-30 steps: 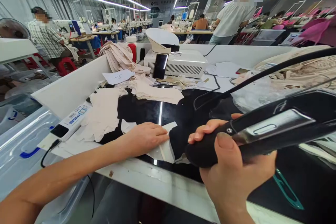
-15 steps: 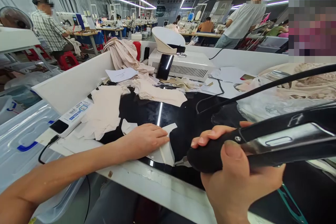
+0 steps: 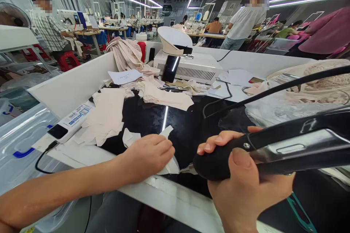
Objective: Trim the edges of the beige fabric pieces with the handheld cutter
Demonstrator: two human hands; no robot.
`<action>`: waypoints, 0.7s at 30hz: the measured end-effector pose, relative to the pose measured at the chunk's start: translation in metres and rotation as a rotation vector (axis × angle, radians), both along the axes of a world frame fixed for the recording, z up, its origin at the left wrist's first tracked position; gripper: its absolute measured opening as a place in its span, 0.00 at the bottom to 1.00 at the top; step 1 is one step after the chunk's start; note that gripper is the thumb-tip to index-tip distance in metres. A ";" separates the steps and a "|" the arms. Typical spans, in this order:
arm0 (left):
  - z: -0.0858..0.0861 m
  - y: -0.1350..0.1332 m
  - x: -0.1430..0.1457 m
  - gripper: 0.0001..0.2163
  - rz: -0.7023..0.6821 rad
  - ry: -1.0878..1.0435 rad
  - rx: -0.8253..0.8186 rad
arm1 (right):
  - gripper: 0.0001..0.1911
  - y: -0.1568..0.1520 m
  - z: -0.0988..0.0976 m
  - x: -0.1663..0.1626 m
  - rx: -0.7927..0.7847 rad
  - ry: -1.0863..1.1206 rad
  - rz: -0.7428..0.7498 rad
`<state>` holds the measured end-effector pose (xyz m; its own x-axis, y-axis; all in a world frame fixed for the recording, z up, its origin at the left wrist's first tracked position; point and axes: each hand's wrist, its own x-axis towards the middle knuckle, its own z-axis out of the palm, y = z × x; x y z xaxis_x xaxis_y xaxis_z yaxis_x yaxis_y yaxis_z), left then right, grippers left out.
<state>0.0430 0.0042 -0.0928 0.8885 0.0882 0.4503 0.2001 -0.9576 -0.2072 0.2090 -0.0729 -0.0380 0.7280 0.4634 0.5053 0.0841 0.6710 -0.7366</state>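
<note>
My left hand point(image 3: 149, 153) rests palm down with fingers curled on a small white fabric piece point(image 3: 171, 165) lying on the glossy black work surface point(image 3: 153, 118), close to the near edge. My right hand point(image 3: 246, 185) is wrapped round the black padded handle of a large black hand tool point(image 3: 287, 145), which reaches off to the right; a black cable point(image 3: 273, 89) runs from it. The tool's handle end hovers just right of the white piece.
Beige cut fabric pieces point(image 3: 106, 114) lie at the left and back of the surface. A white machine point(image 3: 191, 66) stands behind, with a folded beige pile point(image 3: 125, 54). A white device with cord point(image 3: 68, 123) sits left. People work at sewing tables in the background.
My left hand has drawn slightly toward me and its fingers have curled, lifting the far corner of the white piece. The right hand and tool stayed almost still.
</note>
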 end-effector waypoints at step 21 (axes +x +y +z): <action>-0.016 -0.008 -0.004 0.06 -0.169 -0.091 -0.027 | 0.20 -0.004 0.007 -0.002 -0.053 0.020 0.001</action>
